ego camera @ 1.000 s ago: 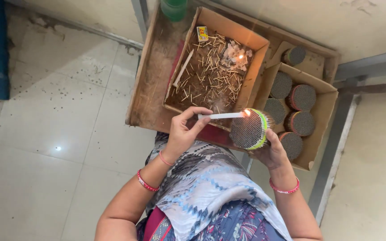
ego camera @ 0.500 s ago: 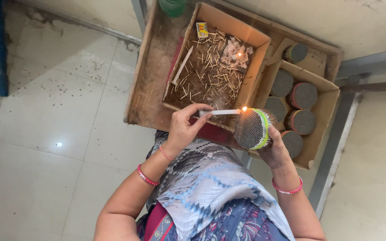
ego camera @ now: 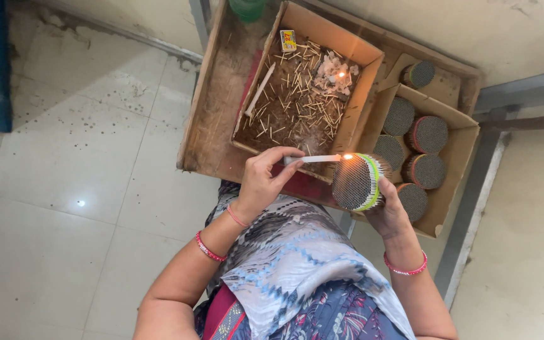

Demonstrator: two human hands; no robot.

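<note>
My left hand (ego camera: 262, 182) pinches a thin white candle (ego camera: 313, 159) that lies level, its lit tip touching the top edge of a round bundle of sticks (ego camera: 354, 182). The bundle is bound with a green band and shows a dark dotted face. My right hand (ego camera: 388, 214) grips it from below and behind, over my lap. Both hands are held just in front of a cardboard box (ego camera: 363, 107) littered with loose sticks.
In that box a small flame (ego camera: 341, 74) burns on a lump of wax, near a matchbox (ego camera: 288, 39) and a spare candle. A second cardboard box (ego camera: 458, 164) on the right holds several similar bundles (ego camera: 428, 134). Both sit on a wooden tray (ego camera: 212, 101). Tiled floor lies to the left.
The bundle has turned slightly in my right hand. The candle flame stays at its top edge, and both hands have hardly shifted.
</note>
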